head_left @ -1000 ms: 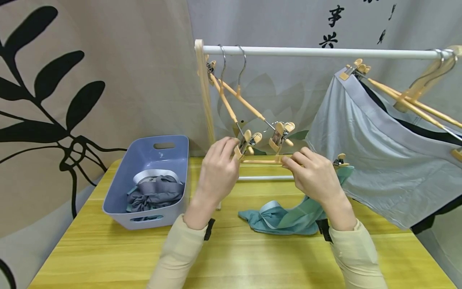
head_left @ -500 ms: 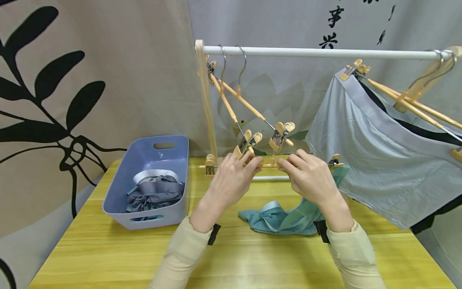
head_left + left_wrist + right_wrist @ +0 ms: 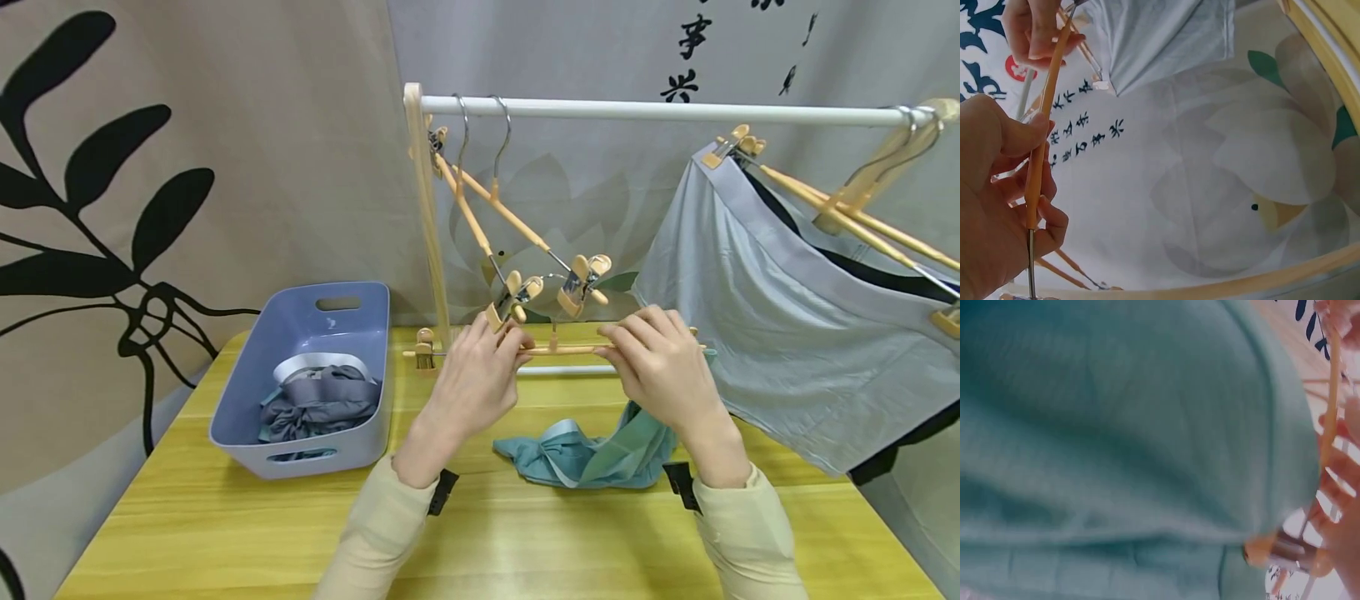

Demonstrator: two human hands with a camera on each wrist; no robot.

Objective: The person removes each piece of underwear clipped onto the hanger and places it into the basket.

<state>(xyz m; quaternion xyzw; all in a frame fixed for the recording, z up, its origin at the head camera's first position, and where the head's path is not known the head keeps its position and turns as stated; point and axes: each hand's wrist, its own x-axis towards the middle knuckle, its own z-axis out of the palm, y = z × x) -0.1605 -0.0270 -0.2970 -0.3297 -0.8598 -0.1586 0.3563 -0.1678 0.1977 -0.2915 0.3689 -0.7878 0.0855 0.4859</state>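
In the head view, both hands hold a wooden clip hanger (image 3: pixel 562 350) level above the table. My left hand (image 3: pixel 476 379) pinches the bar left of its hook, thumb and fingers round it in the left wrist view. My right hand (image 3: pixel 663 371) grips the bar on the other side. At the hanger's left end, a clip (image 3: pixel 425 348) has no cloth in it. Teal underwear (image 3: pixel 592 454) hangs from the right end and trails onto the table. Its cloth (image 3: pixel 1147 425) fills most of the right wrist view, beside the right-end clip (image 3: pixel 1288 553).
Two bare clip hangers (image 3: pixel 498 208) hang at the left of a white rail (image 3: pixel 637 108), close above my left hand. Light grey underwear (image 3: pixel 750 308) hangs at the right. A blue basket (image 3: pixel 300 300) with dark grey clothing (image 3: pixel 322 404) stands on the table (image 3: pixel 600 542).
My left hand has moved right along the hanger bar, exposing the left clip. The hanger has shifted left and turned, and my right hand now sits slightly farther right.
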